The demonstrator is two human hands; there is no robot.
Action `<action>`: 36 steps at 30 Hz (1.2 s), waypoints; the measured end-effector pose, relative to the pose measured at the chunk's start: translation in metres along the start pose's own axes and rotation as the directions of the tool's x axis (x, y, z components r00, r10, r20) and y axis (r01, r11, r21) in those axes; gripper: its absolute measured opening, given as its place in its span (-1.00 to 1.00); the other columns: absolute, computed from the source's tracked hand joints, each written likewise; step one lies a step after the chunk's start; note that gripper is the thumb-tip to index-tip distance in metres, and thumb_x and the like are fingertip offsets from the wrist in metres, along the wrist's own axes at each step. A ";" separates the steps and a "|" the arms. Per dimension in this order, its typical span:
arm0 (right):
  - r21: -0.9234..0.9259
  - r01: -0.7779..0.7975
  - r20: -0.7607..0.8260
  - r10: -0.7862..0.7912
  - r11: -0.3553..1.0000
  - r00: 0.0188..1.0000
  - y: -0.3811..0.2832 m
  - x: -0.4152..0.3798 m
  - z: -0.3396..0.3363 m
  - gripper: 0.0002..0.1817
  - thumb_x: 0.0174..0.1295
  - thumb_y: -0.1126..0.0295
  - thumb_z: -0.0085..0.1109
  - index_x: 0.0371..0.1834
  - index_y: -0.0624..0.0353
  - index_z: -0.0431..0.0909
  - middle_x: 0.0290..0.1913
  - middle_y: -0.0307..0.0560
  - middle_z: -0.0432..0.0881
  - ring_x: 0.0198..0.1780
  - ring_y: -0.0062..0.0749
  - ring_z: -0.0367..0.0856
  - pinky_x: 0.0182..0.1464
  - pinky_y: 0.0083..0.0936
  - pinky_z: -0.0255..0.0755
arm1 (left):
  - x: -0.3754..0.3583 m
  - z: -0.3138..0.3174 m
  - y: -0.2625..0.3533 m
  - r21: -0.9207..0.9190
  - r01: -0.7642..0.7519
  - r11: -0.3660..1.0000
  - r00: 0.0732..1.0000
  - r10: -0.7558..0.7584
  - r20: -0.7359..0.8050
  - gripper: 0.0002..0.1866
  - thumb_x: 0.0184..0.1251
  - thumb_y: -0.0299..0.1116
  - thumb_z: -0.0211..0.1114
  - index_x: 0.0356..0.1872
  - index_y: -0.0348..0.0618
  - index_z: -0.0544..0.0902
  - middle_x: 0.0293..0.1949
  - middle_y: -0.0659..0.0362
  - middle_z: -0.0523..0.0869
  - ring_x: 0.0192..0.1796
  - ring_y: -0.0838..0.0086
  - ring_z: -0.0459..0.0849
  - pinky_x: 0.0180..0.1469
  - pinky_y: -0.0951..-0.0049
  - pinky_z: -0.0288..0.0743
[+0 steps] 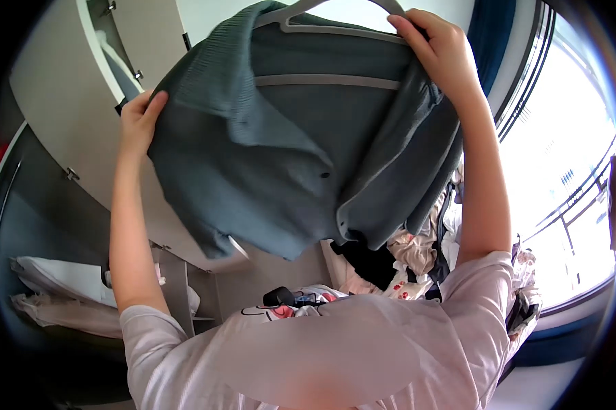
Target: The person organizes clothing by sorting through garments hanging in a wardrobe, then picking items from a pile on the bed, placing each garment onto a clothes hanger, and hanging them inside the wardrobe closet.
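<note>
A dark grey-green cardigan (274, 178) hangs on a light grey hanger (342, 30), raised in front of me at the top of the head view. My right hand (441, 51) grips the hanger and the garment at its right shoulder. At the cardigan's left side, my left hand (141, 119) pinches the fabric, thumb in front. The front hangs partly open, with a ribbed collar at the upper left and a dark button near the middle. The hanger's lower bar shows inside the neck opening.
Behind the cardigan, a wardrobe stands with its light doors (62, 96) open. Folded white items (69, 277) lie on a shelf at the lower left. Piled clothes (414, 253) are at the lower right, near a bright window (560, 164) and a dark blue curtain (491, 41).
</note>
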State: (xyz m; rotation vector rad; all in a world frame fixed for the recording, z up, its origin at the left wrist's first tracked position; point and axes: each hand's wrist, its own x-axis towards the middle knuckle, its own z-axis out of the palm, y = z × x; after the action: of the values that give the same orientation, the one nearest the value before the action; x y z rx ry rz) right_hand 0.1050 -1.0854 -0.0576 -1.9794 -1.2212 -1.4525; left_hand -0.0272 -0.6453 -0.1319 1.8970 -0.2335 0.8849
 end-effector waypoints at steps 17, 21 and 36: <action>0.082 -0.004 0.153 -0.009 0.997 0.988 -0.053 0.010 0.009 -0.64 0.30 0.15 0.09 -0.49 0.23 0.51 -0.48 0.02 0.56 -0.43 -0.01 0.56 -0.36 -0.23 0.43 | -0.045 0.124 0.179 0.255 -0.933 0.255 0.321 0.265 0.909 -0.31 -0.30 -0.06 0.53 -0.08 -0.27 0.61 -0.05 0.03 0.59 0.11 0.25 0.54 0.35 0.17 0.24; 0.074 0.009 0.121 -0.017 0.997 0.993 -0.046 0.000 0.001 -0.64 0.29 0.14 0.09 -0.49 0.23 0.51 -0.48 0.03 0.56 -0.43 -0.01 0.56 -0.36 -0.23 0.43 | -0.076 0.140 0.143 0.345 -0.932 -0.112 0.346 0.014 0.938 -0.71 -0.09 -0.35 0.26 -0.28 -0.25 0.63 -0.28 0.11 0.61 -0.04 0.32 0.57 0.38 0.14 0.20; 0.059 -0.093 0.119 0.086 0.994 0.989 -0.014 -0.028 -0.031 -0.64 0.29 0.18 0.09 -0.54 0.25 0.51 -0.53 0.09 0.52 -0.43 0.04 0.52 -0.36 -0.22 0.37 | -0.051 0.146 0.123 0.318 -0.926 -0.202 0.257 0.280 0.925 -0.71 0.00 -0.40 0.17 -0.21 -0.24 0.63 -0.05 0.10 0.62 0.14 0.32 0.55 0.34 0.01 0.24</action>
State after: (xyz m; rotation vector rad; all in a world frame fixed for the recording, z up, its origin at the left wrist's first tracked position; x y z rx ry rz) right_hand 0.0741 -1.1117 -0.0734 -2.0722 -1.1945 -1.2554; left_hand -0.0568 -0.8396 -0.1147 3.2765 -1.7572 1.2702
